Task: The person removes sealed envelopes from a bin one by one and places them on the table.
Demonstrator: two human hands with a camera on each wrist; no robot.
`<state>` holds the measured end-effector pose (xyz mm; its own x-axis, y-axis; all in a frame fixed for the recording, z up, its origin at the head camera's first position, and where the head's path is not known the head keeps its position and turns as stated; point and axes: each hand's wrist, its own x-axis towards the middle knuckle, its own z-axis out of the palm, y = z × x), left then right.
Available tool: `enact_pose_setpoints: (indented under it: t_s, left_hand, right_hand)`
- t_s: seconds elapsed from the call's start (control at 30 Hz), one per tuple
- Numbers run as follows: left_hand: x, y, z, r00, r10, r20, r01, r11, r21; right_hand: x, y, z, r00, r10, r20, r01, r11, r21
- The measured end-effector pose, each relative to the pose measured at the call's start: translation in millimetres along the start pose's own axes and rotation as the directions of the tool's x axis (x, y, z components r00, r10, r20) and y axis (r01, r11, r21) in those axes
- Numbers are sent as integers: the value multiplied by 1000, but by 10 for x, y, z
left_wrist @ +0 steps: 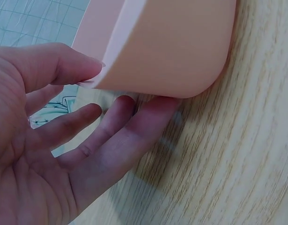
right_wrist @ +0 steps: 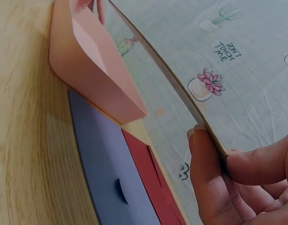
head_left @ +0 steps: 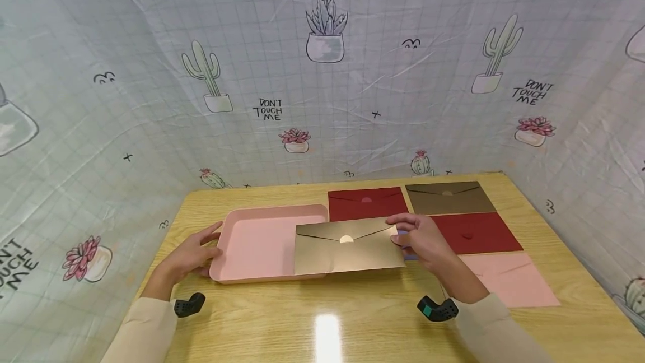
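A pink tray (head_left: 254, 246) rests on the table at the left. At its left side is my left hand (head_left: 186, 256); in the left wrist view the thumb (left_wrist: 83, 65) rests at the rim, and the other fingers reach loosely toward the outer wall's base. My right hand (head_left: 423, 242) pinches the right end of a gold envelope (head_left: 347, 254) between thumb and fingers. That envelope has a round pale seal, is tilted with its flap side facing me, and overlaps the tray's right part in the head view. In the right wrist view its thin edge (right_wrist: 172, 84) shows.
Below the right hand lies a lavender envelope (right_wrist: 99, 154). Behind it is a dark red envelope (head_left: 365, 203). Farther right lie a brown envelope (head_left: 450, 199), a second red one (head_left: 478, 231) and a pink one (head_left: 509, 282). A printed curtain (head_left: 322, 99) surrounds the wooden table (head_left: 262, 318).
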<state>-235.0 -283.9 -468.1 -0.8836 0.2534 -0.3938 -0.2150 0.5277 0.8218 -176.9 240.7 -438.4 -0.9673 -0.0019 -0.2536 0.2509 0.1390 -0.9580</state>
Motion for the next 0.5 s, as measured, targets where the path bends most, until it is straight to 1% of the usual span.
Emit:
enact_pose_setpoints:
  t_s: [0.17,0.27,0.37,0.5]
  left_hand:
    - [14,-11,13,1000,-1,-6,1,1000,11]
    - [14,-11,17,1000,-5,-18,5,1000,20]
    - [14,-14,28,1000,-7,-19,8,1000,12]
    - [27,-27,34,1000,1,3,-1,1000,-20]
  right_hand:
    - [-32,41,-48,1000,0,-19,0,999,-32]
    - [-52,65,-77,1000,-7,-11,7,999,-47]
    - [-75,93,-116,1000,-17,-2,17,998,-54]
    - [-99,141,-178,1000,-15,-8,15,998,-59]
